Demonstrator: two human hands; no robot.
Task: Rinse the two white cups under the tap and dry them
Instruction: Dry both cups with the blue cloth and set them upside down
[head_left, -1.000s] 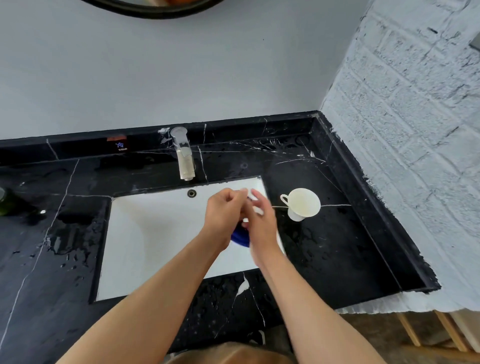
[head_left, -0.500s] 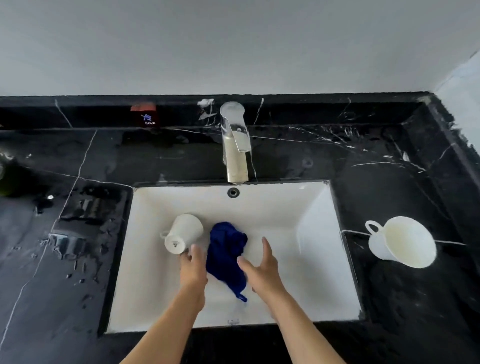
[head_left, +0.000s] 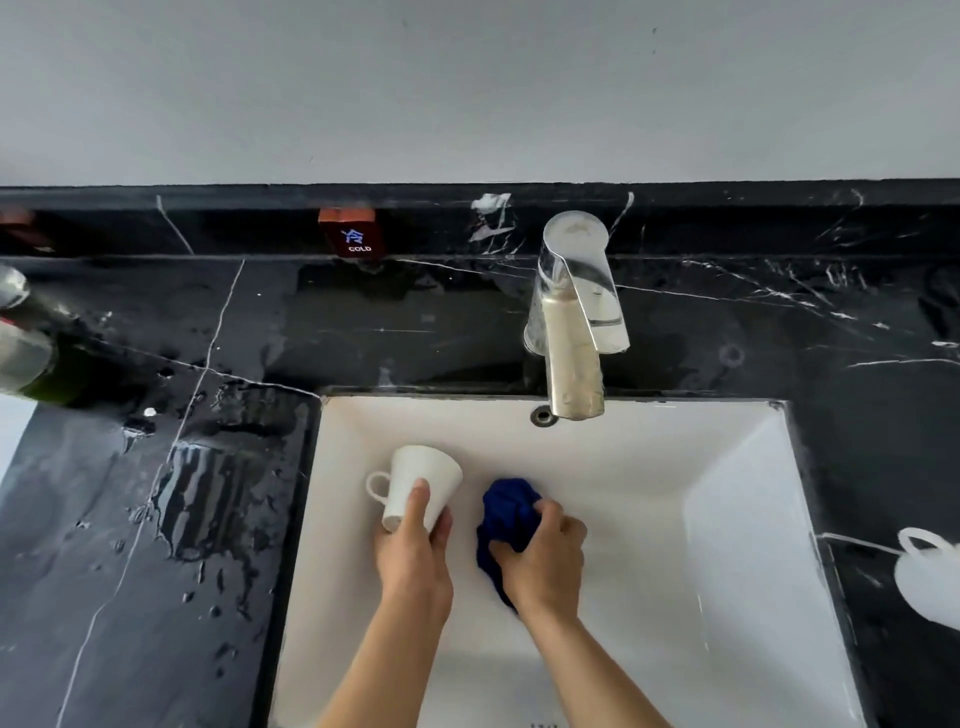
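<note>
1. White ceramic forms the sink (head_left: 737, 545), a rectangular basin sunk into a black marble counter (head_left: 363, 332); it holds one white cup (head_left: 423, 480) and a blue cloth (head_left: 506, 512), and no standing water shows in it.
2. That cup lies in the sink's left half, tipped with its base toward the camera, its mouth pointing away toward the sink's back wall and its handle out to the left.
3. A second white cup (head_left: 930, 587) rests outside the sink, on the counter just past its right rim, handle to the left; the frame edge cuts it off and its inside cannot be seen clearly.
4. Left hand (head_left: 413, 561): fingers curled closely around the base end of the cup in the sink, thumb laid on top of its wall, the other fingers wrapping the right side and underside.
5. Right hand (head_left: 545, 564): fingers bunched tight on the blue cloth, which bulges out above and below the fist, just right of the held cup but apart from it.
6. A chrome tap (head_left: 574, 322) stands at the sink's back rim, spout over the overflow hole (head_left: 543, 415); no stream is visible.
7. Left of the sink the counter is wet, with puddles and drops (head_left: 218, 493).
8. Far left of the sink a dark bottle (head_left: 31, 353) sits blurred at the frame edge.
9. Behind the sink, on the upstand, is a small red label (head_left: 353, 234) reading COLD.
</note>
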